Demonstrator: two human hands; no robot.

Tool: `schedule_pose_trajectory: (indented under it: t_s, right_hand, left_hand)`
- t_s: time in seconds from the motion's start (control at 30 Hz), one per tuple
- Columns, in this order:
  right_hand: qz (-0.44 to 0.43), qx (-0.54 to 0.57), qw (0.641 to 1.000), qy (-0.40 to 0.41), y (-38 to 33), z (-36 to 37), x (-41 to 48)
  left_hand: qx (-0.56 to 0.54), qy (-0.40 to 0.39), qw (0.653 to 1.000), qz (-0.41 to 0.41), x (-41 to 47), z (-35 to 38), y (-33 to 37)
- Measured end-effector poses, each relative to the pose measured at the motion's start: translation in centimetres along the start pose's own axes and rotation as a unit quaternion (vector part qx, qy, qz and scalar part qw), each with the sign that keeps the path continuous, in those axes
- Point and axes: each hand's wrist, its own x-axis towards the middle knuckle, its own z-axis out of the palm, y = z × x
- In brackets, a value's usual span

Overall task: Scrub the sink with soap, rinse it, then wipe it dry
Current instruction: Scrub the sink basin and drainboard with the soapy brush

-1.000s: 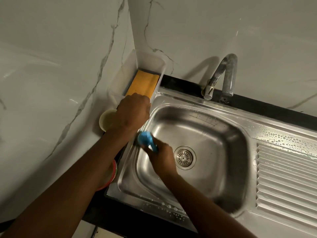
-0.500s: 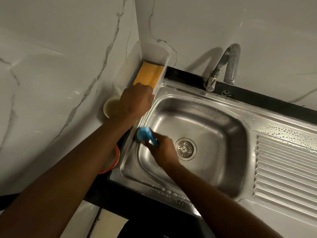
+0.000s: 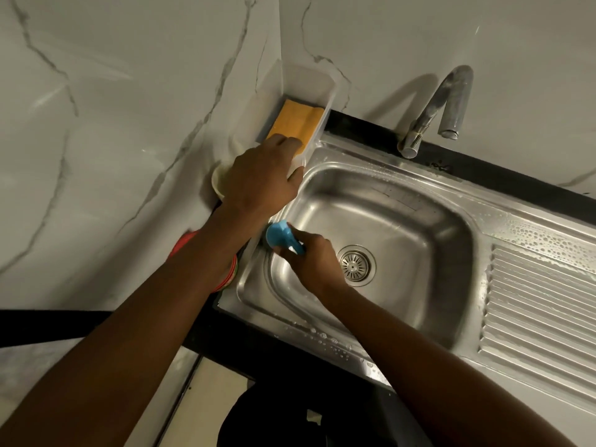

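Marble corner, sink (image 3: 451, 240) | right hand (image 3: 309, 262) fingers clamped on blue scrubber (image 3: 280, 235), basin's 9 o'clock | left hand (image 3: 258, 182) on tray (image 3: 325, 91), grip unclear | looks mid-scrub; rinse, dry to come

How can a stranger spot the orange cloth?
Start at the steel sink; at its far left corner, against the marble wall, stands a clear plastic tray. The orange cloth lies flat inside it, unlike the blue brush in the right hand.

Left hand (image 3: 261, 183), knuckles up, grips a white tray (image 3: 311, 82) left of the sink (image 3: 435, 221); right hand (image 3: 311, 259), inside the sink, clutches a blue scrubber (image 3: 279, 235).
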Motion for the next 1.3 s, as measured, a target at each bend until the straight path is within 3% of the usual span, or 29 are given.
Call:
schedule_pose_trajectory:
  t_s: [0.13,0.3,0.57,0.67,0.9,1.07,1.17,1.3]
  right_hand:
    - [-0.043,-0.079,0.994,-0.056,-0.7,1.0,-3.8]
    - [-0.061,-0.147,0.973,-0.166,-2.5,1.4,-5.7]
    - [-0.041,-0.27,0.916,-0.292,-0.5,-6.4,-5.9]
    - [-0.084,-0.283,0.911,-0.289,-2.6,-4.9,-4.5]
    - [-0.078,-0.165,0.962,-0.205,-2.0,-0.9,-5.7]
    - [-0.041,-0.185,0.95,-0.248,5.3,-9.3,-8.7]
    - [0.034,-0.15,0.943,-0.297,9.0,-14.1,-10.7]
    - [0.037,-0.143,0.944,-0.294,9.5,-14.4,-10.7]
  left_hand:
    - [-0.03,0.042,0.999,0.01,-3.1,-0.9,0.0]
    - [-0.047,0.026,0.999,0.005,-5.0,-2.1,0.1]
    - [-0.044,0.046,0.995,-0.078,-9.6,-4.3,1.7]
    - [-0.049,0.035,0.993,-0.106,-11.4,-4.6,2.7]
    - [-0.036,0.003,0.994,-0.107,-14.1,-5.2,4.8]
    - [-0.078,-0.01,0.989,-0.129,-16.4,-4.8,5.4]
    - [-0.101,-0.014,0.984,-0.147,-17.7,-4.5,6.4]
    - [-0.12,-0.014,0.981,-0.153,-18.2,-4.0,8.4]
